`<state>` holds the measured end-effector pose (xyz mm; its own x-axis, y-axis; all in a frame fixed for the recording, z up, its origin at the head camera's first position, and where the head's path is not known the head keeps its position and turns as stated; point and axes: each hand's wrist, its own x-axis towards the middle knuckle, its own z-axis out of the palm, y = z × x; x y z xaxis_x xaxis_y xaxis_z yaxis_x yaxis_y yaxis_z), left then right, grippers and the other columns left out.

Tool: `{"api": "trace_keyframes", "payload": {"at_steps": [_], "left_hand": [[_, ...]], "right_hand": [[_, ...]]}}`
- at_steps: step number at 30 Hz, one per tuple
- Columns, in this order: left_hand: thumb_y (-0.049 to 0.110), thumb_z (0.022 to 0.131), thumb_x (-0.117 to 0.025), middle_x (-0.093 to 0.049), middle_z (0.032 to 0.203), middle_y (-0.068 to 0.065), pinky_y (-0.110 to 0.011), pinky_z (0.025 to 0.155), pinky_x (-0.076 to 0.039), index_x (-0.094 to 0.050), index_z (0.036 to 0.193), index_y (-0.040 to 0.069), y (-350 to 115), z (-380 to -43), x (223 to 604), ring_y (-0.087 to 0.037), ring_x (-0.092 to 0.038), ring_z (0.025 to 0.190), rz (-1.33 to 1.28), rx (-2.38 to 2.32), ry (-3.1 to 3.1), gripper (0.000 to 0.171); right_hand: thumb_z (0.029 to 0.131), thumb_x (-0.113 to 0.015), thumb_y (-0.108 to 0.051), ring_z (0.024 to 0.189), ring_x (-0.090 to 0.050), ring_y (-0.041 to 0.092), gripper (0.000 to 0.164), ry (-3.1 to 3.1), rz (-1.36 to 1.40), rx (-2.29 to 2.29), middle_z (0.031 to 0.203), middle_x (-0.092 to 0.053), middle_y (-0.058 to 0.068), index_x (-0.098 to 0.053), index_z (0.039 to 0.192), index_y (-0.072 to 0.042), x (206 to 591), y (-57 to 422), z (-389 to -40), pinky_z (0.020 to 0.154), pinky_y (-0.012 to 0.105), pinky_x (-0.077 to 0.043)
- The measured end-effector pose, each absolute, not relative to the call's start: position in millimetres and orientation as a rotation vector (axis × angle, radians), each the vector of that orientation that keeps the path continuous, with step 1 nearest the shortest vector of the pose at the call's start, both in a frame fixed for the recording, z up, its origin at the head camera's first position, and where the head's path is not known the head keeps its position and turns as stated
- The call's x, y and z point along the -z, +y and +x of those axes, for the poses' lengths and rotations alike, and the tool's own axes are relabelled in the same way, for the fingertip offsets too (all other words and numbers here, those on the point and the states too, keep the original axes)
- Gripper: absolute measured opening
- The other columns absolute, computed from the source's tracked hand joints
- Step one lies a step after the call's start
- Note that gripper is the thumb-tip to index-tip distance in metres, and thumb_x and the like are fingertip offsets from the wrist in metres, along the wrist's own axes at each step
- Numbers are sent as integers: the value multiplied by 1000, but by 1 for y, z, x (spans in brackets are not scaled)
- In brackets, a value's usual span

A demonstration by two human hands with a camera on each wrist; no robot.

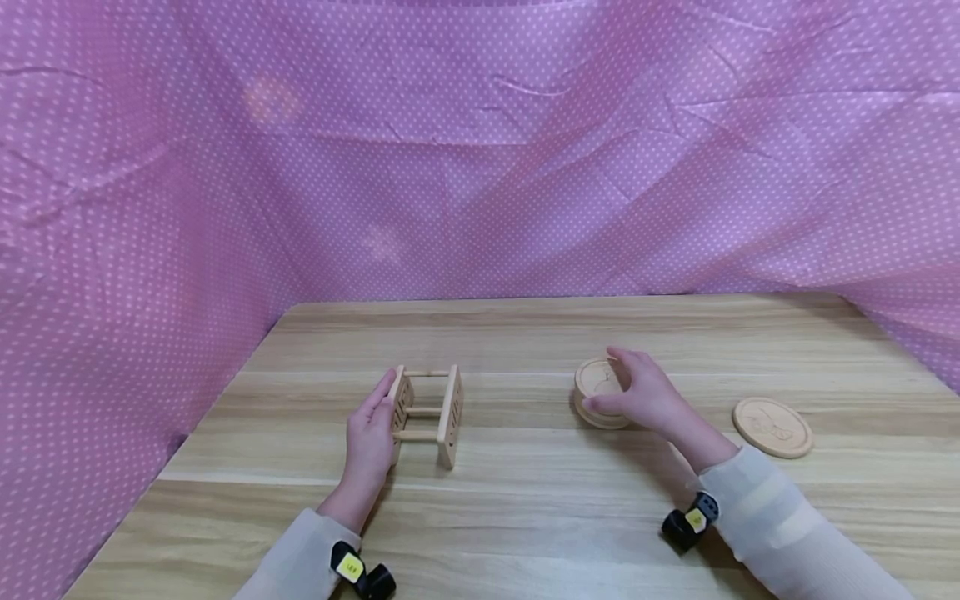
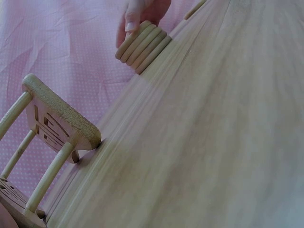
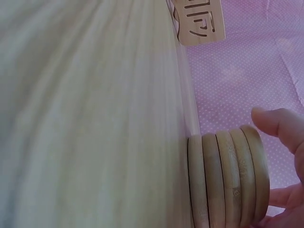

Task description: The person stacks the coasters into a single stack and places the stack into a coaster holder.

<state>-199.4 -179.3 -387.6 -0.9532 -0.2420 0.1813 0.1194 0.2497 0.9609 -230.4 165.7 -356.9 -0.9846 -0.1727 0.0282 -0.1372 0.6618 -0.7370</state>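
Observation:
A small wooden coaster rack [image 1: 450, 417], two cut-out side panels joined by round rods, stands on the table. My left hand [image 1: 369, 437] rests along the outside of its left panel, fingers fairly straight. To the right is a stack of round wooden coasters [image 1: 597, 381], the top one engraved. My right hand [image 1: 647, 396] spreads over it, thumb at the near edge and a finger at the far edge. In the right wrist view, one fingertip [image 3: 259, 114] stands just off the top coaster [image 3: 256, 173]. The left wrist view shows the thumb at the top coaster's edge.
A single round engraved coaster [image 1: 772, 427] lies flat on the wooden table [image 1: 517, 500], right of the stack. Bare tabletop separates rack and stack. Pink dotted cloth [image 1: 480, 208] hangs behind the table and along its sides.

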Motion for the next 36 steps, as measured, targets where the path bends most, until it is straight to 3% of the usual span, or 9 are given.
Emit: {"api": "trace_keyframes", "payload": {"at_steps": [7, 16, 36], "left_hand": [[7, 97, -35, -38, 144, -4, -35, 113, -23, -43, 138, 10, -179, -198, 388, -19, -30, 135, 107, 1776, -2235, 42], [8, 98, -34, -36, 146, -3, -36, 113, -22, -42, 139, 10, -179, -197, 388, -21, -29, 136, 117, 1800, -2239, 41], [9, 98, -34, -35, 146, -4, -37, 112, -23, -41, 140, 12, -178, -196, 386, -22, -29, 136, 119, 1787, -2248, 42]], "right_hand": [[73, -76, -39, 130, -26, 46, 97, 2815, -266, 1274, 141, -30, 30, -24, 143, 4, 354, 170, -227, 107, 59, -23], [78, -71, -39, 128, -29, 47, 90, 2813, -260, 1291, 143, -31, 28, -26, 143, 4, 351, 182, -225, 103, 59, -29], [84, -65, -39, 127, -26, 52, 85, 2802, -137, 1288, 143, -28, 31, -24, 143, 6, 339, 240, -215, 101, 63, -27]]}}
